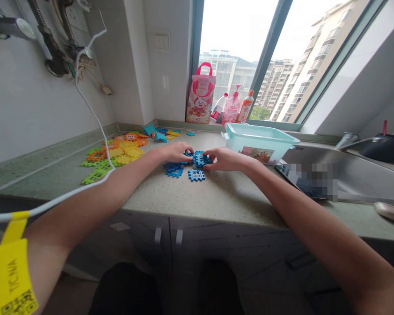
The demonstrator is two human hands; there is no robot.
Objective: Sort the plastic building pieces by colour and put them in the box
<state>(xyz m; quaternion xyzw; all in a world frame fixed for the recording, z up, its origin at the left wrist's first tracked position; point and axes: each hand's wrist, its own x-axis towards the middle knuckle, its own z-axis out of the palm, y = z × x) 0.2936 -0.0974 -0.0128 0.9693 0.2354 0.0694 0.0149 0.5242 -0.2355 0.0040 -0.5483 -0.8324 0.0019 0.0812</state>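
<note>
Over the middle of the countertop, my right hand [223, 159] pinches a blue interlocking building block [201, 159] with a window-like pattern between thumb and fingers. Close on its left, my left hand [177, 152] has its fingers curled onto another blue block [187, 155], partly hidden by those fingers. Dark blue blocks [173, 169] lie just below my left hand. A lighter blue window block [196, 175] rests flat in front of the held one. Whether the two held blocks touch each other I cannot tell.
Yellow blocks [126, 153], orange blocks [96, 155] and green blocks [98, 172] are heaped left. Light-blue pieces [155, 132] stand behind. A mint plastic tub [262, 135] sits right, by the sink [357, 168] and a dark tablet-like object [302, 181]. A white cable [95, 113] crosses my left arm.
</note>
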